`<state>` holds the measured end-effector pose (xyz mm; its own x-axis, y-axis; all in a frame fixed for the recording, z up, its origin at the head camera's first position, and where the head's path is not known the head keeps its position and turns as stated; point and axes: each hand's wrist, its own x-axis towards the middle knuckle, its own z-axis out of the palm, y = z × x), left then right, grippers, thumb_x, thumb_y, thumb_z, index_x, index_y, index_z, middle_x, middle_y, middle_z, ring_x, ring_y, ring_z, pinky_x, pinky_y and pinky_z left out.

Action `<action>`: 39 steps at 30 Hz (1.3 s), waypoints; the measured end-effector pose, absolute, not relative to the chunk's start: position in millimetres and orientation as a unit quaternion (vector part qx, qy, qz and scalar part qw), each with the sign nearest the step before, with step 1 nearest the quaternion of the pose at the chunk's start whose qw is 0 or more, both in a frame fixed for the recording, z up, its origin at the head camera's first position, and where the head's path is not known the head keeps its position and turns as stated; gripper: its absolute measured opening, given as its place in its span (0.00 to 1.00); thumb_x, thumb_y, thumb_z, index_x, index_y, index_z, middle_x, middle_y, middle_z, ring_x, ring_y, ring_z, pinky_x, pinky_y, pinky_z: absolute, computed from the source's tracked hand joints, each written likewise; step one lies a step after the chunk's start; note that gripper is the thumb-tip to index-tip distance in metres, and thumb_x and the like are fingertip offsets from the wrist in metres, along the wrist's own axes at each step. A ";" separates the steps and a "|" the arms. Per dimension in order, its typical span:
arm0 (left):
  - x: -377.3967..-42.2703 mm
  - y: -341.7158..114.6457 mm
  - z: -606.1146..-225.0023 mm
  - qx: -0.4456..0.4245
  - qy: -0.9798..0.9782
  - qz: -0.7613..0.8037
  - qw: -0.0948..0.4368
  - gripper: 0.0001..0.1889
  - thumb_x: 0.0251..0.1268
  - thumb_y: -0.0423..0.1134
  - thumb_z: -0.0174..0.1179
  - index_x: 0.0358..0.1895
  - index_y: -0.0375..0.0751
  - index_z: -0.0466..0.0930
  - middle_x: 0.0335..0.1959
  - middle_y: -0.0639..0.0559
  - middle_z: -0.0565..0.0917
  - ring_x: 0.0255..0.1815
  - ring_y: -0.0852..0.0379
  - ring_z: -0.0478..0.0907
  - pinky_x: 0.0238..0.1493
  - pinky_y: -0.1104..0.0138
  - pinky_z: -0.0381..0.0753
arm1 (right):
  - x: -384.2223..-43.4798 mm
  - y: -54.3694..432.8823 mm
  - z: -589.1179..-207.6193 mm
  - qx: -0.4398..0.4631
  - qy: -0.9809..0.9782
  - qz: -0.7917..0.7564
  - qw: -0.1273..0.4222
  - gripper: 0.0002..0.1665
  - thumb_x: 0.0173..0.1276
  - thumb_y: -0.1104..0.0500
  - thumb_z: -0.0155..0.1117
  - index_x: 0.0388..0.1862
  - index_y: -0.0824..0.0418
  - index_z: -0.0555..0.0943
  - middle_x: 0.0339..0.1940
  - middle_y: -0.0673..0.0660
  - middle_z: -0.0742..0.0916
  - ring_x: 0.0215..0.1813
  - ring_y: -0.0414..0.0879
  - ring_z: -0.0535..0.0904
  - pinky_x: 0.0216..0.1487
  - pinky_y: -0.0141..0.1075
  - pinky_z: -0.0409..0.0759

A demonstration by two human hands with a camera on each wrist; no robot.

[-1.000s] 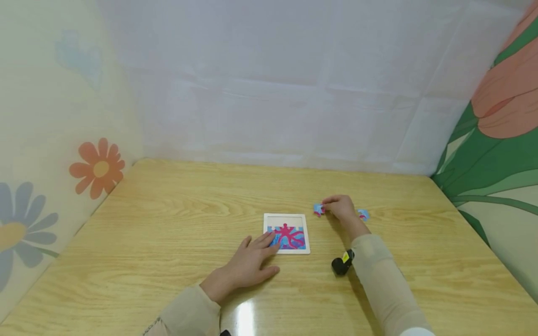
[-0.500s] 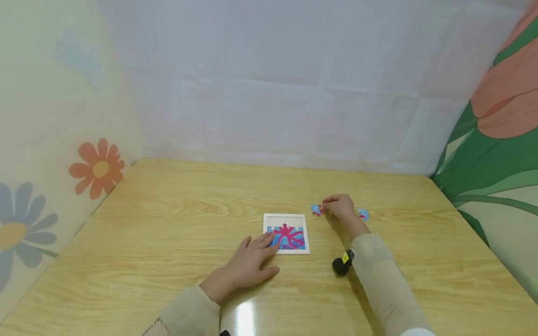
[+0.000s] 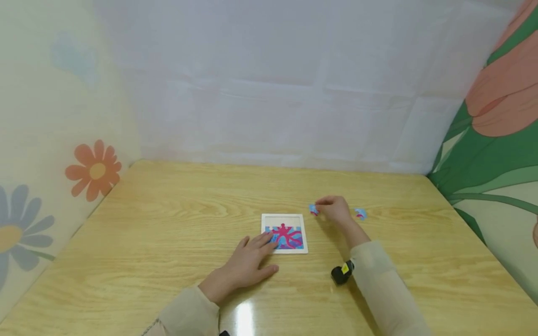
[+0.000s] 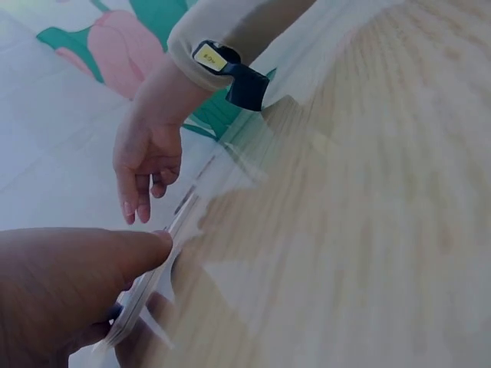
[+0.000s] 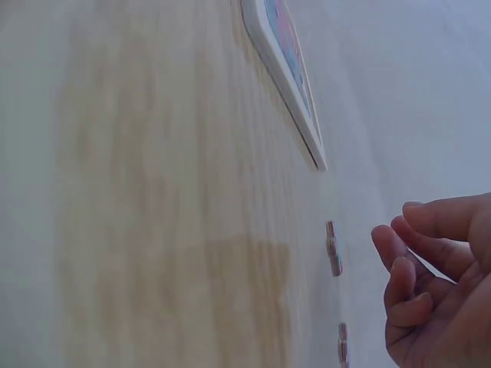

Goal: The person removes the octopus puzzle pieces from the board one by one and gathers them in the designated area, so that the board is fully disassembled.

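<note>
A square white-framed puzzle tray (image 3: 305, 233) shows a pink octopus on blue, its far strip bare. My left hand (image 3: 245, 263) lies over the tray's near left corner with fingers spread. In the left wrist view its thumb (image 4: 146, 249) is beside the tray's edge. Right of the tray, a blue-and-pink puzzle piece (image 3: 313, 209) lies on the table, and my right hand (image 3: 335, 210) reaches over to it. The right wrist view shows that hand's loosely bent fingers (image 5: 390, 241) just above this piece (image 5: 334, 249), with a gap between and nothing held.
A second puzzle piece (image 3: 360, 213) lies on the wooden table (image 3: 189, 200) to the right of my right hand. A black wrist camera (image 3: 342, 274) hangs under the right sleeve. A white sheet (image 3: 252, 93) closes off the back, with flower-patterned walls at both sides.
The puzzle piece by my right hand has turned and slid slightly left, the right fingers following it. The left hand stays on the tray. The head view has shifted a little.
</note>
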<state>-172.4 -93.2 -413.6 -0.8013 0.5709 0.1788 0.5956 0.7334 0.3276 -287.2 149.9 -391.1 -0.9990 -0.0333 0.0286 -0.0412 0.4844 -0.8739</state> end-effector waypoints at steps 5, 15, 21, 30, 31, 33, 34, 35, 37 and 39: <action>-172.9 -89.4 -415.0 -0.306 -0.936 -0.171 0.042 0.30 0.56 0.53 0.52 0.58 0.38 0.65 0.60 0.40 0.62 0.60 0.45 0.57 0.53 0.43 0.52 | -278.4 144.2 -391.5 0.042 -0.846 0.532 -0.006 0.11 0.55 0.68 0.59 0.36 0.75 0.78 0.31 0.63 0.82 0.32 0.49 0.77 0.35 0.36 0.73; -171.9 -85.0 -415.0 -0.311 -0.938 -0.150 0.043 0.28 0.57 0.54 0.50 0.59 0.45 0.65 0.59 0.37 0.61 0.60 0.43 0.55 0.52 0.42 0.51 | -256.2 136.3 -395.2 0.106 -0.840 0.531 -0.041 0.14 0.55 0.67 0.59 0.39 0.75 0.76 0.28 0.58 0.80 0.25 0.43 0.72 0.25 0.34 0.72; -171.2 -83.6 -415.1 -0.307 -0.940 -0.139 0.049 0.27 0.58 0.55 0.49 0.59 0.47 0.67 0.59 0.37 0.61 0.60 0.43 0.55 0.52 0.42 0.51 | -254.2 130.4 -408.2 0.105 -0.842 0.527 -0.041 0.12 0.53 0.68 0.61 0.37 0.72 0.78 0.24 0.54 0.80 0.24 0.40 0.71 0.24 0.31 0.70; -173.1 -82.8 -415.4 -0.316 -0.937 -0.133 0.065 0.26 0.59 0.56 0.46 0.58 0.47 0.68 0.63 0.43 0.58 0.59 0.43 0.56 0.51 0.42 0.53 | -248.9 122.8 -414.0 0.112 -0.850 0.514 -0.012 0.09 0.50 0.70 0.63 0.33 0.70 0.80 0.27 0.55 0.81 0.32 0.45 0.74 0.37 0.35 0.71; -173.5 -82.9 -415.7 -0.317 -0.937 -0.133 0.065 0.26 0.59 0.55 0.46 0.58 0.47 0.68 0.63 0.44 0.58 0.60 0.43 0.56 0.51 0.42 0.53 | -248.4 122.1 -414.0 0.110 -0.857 0.504 -0.013 0.09 0.50 0.69 0.63 0.33 0.68 0.80 0.27 0.54 0.80 0.33 0.45 0.74 0.38 0.36 0.71; -174.0 -83.1 -416.0 -0.321 -0.935 -0.132 0.065 0.25 0.60 0.54 0.46 0.58 0.46 0.67 0.63 0.46 0.58 0.60 0.42 0.55 0.51 0.42 0.52 | -247.4 121.3 -414.2 0.112 -0.867 0.486 -0.013 0.10 0.49 0.68 0.64 0.33 0.67 0.81 0.29 0.54 0.80 0.35 0.46 0.73 0.40 0.38 0.71; -174.1 -83.2 -416.0 -0.323 -0.935 -0.131 0.065 0.25 0.61 0.54 0.45 0.58 0.46 0.67 0.63 0.47 0.59 0.60 0.42 0.55 0.51 0.41 0.52 | -247.1 121.1 -414.5 0.115 -0.872 0.476 -0.013 0.10 0.49 0.67 0.64 0.34 0.66 0.81 0.30 0.54 0.79 0.36 0.46 0.73 0.41 0.39 0.71; -174.3 -83.2 -416.1 -0.325 -0.934 -0.130 0.066 0.25 0.61 0.53 0.45 0.58 0.46 0.67 0.63 0.47 0.59 0.60 0.42 0.55 0.51 0.41 0.52 | -246.7 121.1 -415.2 0.118 -0.876 0.467 -0.011 0.10 0.49 0.67 0.64 0.34 0.65 0.81 0.31 0.54 0.79 0.37 0.47 0.73 0.41 0.39 0.71; -174.2 -83.2 -415.9 -0.328 -0.934 -0.127 0.068 0.24 0.61 0.52 0.46 0.58 0.46 0.67 0.62 0.48 0.61 0.60 0.42 0.55 0.51 0.42 0.52 | -246.1 121.2 -416.2 0.124 -0.882 0.455 -0.006 0.11 0.48 0.67 0.65 0.34 0.64 0.82 0.32 0.54 0.79 0.38 0.48 0.73 0.42 0.40 0.70; -174.2 -83.0 -416.2 -0.329 -0.934 -0.123 0.068 0.24 0.61 0.52 0.46 0.58 0.45 0.67 0.62 0.48 0.62 0.60 0.42 0.55 0.51 0.42 0.53 | -245.6 121.2 -417.3 0.130 -0.885 0.447 0.001 0.12 0.47 0.67 0.66 0.34 0.64 0.82 0.33 0.55 0.79 0.38 0.48 0.72 0.42 0.41 0.70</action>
